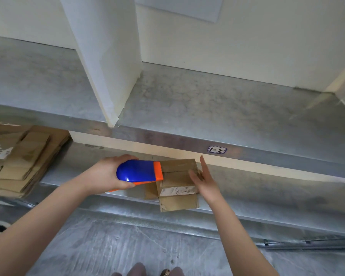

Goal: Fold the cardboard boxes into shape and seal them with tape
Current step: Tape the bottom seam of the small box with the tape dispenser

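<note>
a person's left hand [106, 174] curls its fingers and thumb round a glossy blue tape dispenser [135, 171] with an orange serrated mouth, holding it just left of a small cardboard box [177, 182], the toothed orange edge meeting the box's upper left corner. the box, brown corrugated board with creased, scuffed panels, sits at the front lip of a dull galvanised metal shelf [267, 196]. one loose flap lies spread flat on its left, and a white printed label [177, 191] is stuck across its near part. the right hand [205, 181] is at the box's right edge with fingers straight and slightly splayed, the forefinger pointing up and the thumb over the top panel, gripping nothing; whether the palm presses the board cannot be told.

above the box runs a second shelf [207, 108] of the same mottled grey sheet metal, its front lip bearing a small tag [217, 150] marked by hand. up and to the left of the box, a flat white divider panel [108, 56] stands on that upper shelf. well to the left of the box, a slumped stack of flattened brown cartons [22, 162] rests on the lower shelf. below the box lies a streaked grey concrete floor [127, 246], with the toes of the person's shoes [139, 270] at the bottom edge.
</note>
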Available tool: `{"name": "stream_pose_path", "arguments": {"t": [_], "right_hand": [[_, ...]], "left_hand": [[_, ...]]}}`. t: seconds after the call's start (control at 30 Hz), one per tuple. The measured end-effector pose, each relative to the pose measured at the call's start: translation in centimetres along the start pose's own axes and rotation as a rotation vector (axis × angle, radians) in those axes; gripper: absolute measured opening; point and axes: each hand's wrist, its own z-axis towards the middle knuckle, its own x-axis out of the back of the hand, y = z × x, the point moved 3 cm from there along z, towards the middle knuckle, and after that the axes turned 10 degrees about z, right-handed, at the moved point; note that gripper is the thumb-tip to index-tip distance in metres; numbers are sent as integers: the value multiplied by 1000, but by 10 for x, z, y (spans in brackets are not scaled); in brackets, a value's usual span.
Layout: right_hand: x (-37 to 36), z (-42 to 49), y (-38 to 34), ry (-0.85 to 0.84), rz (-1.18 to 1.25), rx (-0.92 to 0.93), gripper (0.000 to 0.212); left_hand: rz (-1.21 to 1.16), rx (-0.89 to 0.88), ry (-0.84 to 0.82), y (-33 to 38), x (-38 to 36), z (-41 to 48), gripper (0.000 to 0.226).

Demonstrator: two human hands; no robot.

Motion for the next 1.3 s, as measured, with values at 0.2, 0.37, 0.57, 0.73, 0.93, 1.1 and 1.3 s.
{"name": "stream_pose_path", "arguments": {"t": [0.2, 0.37, 0.57, 0.73, 0.93, 1.1, 1.3], "right_hand": [[-3, 1, 1, -50, -234, 111, 67], [-16, 5, 14, -167, -559, 194, 74], [-15, 8, 14, -128, -567, 228, 98], [-15, 9, 13, -110, -533, 207, 89], [-16, 9, 13, -91, -506, 197, 88], [-18, 9, 14, -73, -489, 191, 89], [-19, 10, 14, -66, -502, 162, 88]], "left_hand": [[-47, -15, 18, 1, -7, -8, 60], [-39, 39, 67, -4, -14, -10, 78], [-162, 80, 105, -9, -16, -13, 67], [-215, 117, 97, -13, -10, -14, 72], [-124, 94, 42, -6, -7, -10, 71], [55, 79, -23, -3, -36, -9, 95], [178, 31, 48, -4, -22, -7, 77]]}}
